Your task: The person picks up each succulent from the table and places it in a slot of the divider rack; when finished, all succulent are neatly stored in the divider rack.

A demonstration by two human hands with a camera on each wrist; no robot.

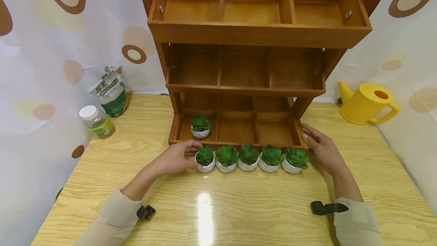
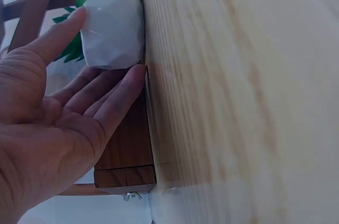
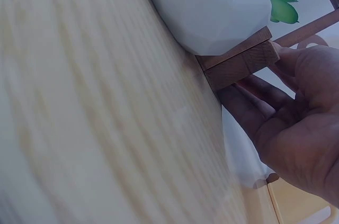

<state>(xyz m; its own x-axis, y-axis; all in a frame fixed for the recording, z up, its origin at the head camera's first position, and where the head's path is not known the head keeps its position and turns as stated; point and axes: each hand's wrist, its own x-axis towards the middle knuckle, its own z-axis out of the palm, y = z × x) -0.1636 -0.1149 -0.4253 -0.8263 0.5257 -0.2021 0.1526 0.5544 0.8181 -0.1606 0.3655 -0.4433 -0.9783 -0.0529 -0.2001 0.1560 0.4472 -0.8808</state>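
Observation:
Five potted plants stand in a row before the wooden rack's bottom tier (image 1: pixel 235 145). At the leftmost one (image 1: pixel 205 159), my left hand (image 1: pixel 175 158) has its thumb on the white pot (image 2: pixel 114 30) and its fingers at the pot's side, close to the rack. My right hand (image 1: pixel 322 149) touches the rack's bottom right end, fingers against the outer side and thumb near the top edge of the wood (image 3: pixel 243 65). Beside that end is the rightmost plant (image 1: pixel 295 160). Another potted plant (image 1: pixel 200 126) sits in the bottom tier's left compartment.
Two more tiers of the rack (image 1: pixel 259 35) rise above, each with three compartments. A lidded jar (image 1: pixel 99 122) and a green and white bag (image 1: pixel 112 94) stand at the left on the wooden table (image 1: pixel 266 208). A yellow watering can (image 1: pixel 365 103) stands at the right.

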